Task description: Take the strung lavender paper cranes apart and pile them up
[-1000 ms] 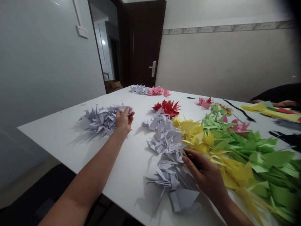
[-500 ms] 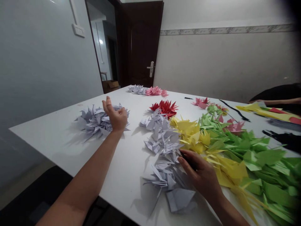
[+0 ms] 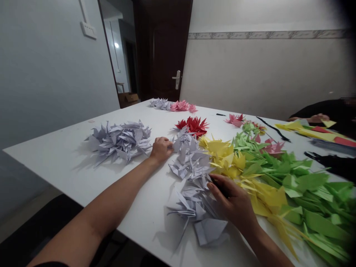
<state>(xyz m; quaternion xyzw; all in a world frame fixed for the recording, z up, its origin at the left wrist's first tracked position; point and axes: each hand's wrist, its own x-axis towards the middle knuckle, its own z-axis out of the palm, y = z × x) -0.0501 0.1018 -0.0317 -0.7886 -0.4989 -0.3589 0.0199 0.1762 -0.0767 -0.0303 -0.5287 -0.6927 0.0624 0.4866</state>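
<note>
Fingers (image 3: 216, 184) of the right hand (image 3: 232, 204) are bent and pinch a thin dark object (image 3: 221, 188), but I cannot tell what it is. It is just above a pile of lilac folded-paper cranes (image 3: 191, 207). The left hand (image 3: 161, 149) is loosely clenched beside them, with nothing visible inside. The cranes lie loose on a white table (image 3: 55, 152), seemingly grouped by colour, and no container holds them.

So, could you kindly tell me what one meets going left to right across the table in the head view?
Lilac paper cranes → left hand → second lilac crane pile → yellow folded paper → green folded paper.
</note>
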